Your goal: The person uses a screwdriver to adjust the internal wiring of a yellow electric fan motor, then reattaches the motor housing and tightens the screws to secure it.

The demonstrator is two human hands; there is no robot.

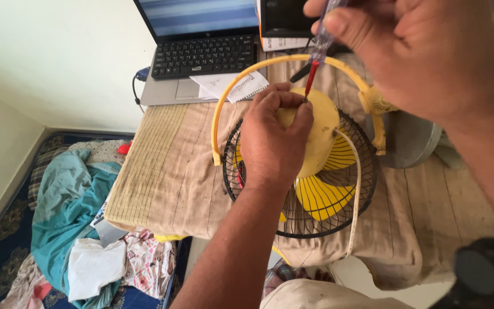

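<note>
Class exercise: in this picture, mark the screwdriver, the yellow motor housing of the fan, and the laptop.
screwdriver [322, 41]: head view, on its clear handle below the right hand.
yellow motor housing [322, 134]: head view, on its rounded back, right of the left hand.
laptop [204, 55]: head view, on its keyboard.

Cloth-covered table [167, 171]: bare strip on its left side, room for a hand there. Centre blocked by small yellow fan w/ black wire grille [321, 194], curved yellow plastic bracket [227, 97] arching over it. Far edge crowded: open grey laptop [201, 54], white notepad [236, 86]. Grey round metal base [410, 140] closes the right side, just beside grille.
</note>
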